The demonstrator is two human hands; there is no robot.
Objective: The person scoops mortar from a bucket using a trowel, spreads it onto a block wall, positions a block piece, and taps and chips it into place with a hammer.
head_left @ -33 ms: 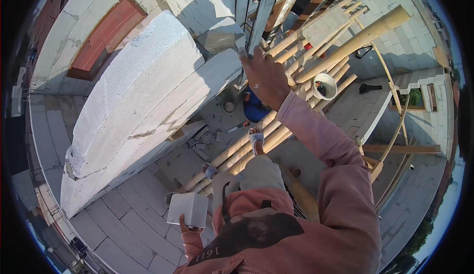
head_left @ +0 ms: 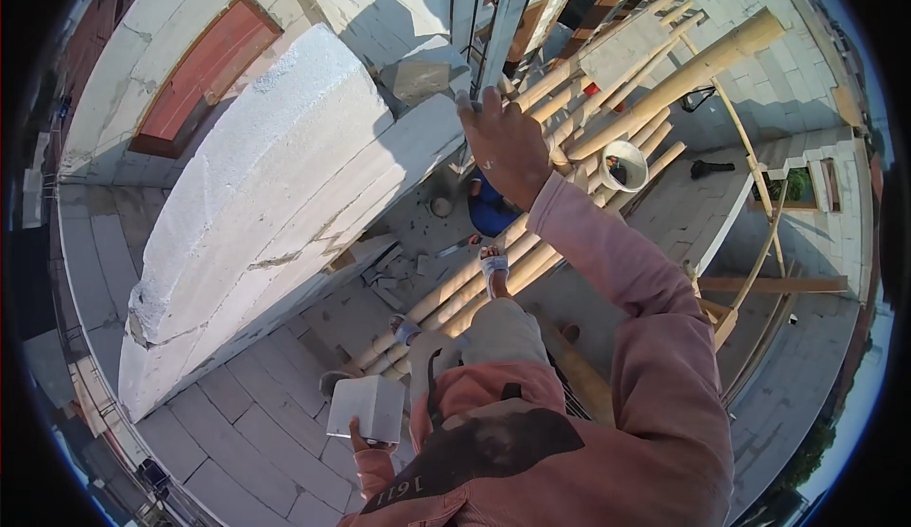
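Block, pale, flat-faced, clasped in left grip; right grip near rough-topped wall, hold unclear.

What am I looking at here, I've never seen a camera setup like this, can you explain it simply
There is no machine: these are a person's own bare hands, seen from a wide fisheye camera on their head, looking down, so straight edges bend. The left hand holds a small pale block. The right hand is raised near the end of a large pale wall; whether it grips anything is unclear. A grey chunk rests on the wall. Below are wooden poles, with a white bucket farther off.
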